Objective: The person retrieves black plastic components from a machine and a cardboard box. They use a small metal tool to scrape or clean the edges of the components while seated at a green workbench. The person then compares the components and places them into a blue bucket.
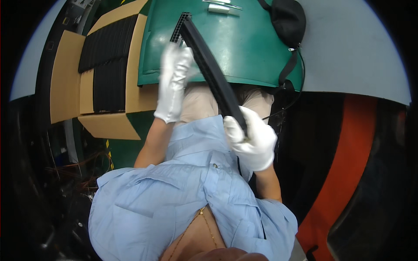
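Note:
A long black tray-like piece [213,71] is held tilted over my lap and the table's near edge, seen almost edge-on. A short slotted edge shows at its far end. My right hand [252,139], in a white glove, is closed around its near end. My left hand [174,80], also gloved in white, is at the far end with its fingers at the slotted edge. Motion blurs the left fingers somewhat, but they appear closed on that edge.
Left of me stands an open cardboard box [65,78] packed with black slotted pieces [109,87]. A green mat [248,52] covers the table ahead. On it lie a white roll-like item [223,9] and a black pouch with a strap [288,21]. Right is a red strip [344,161].

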A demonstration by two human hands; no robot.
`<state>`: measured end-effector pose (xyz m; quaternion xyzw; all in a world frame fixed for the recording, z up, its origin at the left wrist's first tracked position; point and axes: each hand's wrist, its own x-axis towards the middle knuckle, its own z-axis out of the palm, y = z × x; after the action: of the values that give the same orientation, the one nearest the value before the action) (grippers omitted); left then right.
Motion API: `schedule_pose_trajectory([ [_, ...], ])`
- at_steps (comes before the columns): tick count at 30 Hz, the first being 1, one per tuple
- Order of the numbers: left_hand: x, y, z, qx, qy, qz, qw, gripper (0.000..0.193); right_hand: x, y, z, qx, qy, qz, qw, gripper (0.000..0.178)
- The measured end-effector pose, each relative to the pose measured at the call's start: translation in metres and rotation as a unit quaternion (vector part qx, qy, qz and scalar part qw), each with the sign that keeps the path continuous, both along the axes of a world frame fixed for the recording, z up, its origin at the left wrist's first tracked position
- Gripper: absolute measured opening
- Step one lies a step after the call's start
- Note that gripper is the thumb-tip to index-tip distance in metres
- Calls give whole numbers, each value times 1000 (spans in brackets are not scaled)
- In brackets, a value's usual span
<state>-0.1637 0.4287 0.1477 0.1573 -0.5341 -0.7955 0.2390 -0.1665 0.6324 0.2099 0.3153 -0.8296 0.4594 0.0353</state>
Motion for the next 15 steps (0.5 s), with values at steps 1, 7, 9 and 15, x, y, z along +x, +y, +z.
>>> schedule_pose_trajectory([
  [1, -5, 17, 31, 162, -88, -44, 982, 46, 2, -10, -10, 5, 19, 18, 1000, 33],
  [7, -3, 10, 10, 236, -148, -86, 957, 44, 5, -12, -25, 81, -96, 114, 985, 40],
  [9, -1, 11, 8, 216, -160, -123, 955, 46, -5, -18, -36, -3, -62, 94, 994, 27],
  [15, -1, 19, 7, 198, -183, -146, 952, 46, -33, -25, -53, 36, 150, 216, 964, 12],
])
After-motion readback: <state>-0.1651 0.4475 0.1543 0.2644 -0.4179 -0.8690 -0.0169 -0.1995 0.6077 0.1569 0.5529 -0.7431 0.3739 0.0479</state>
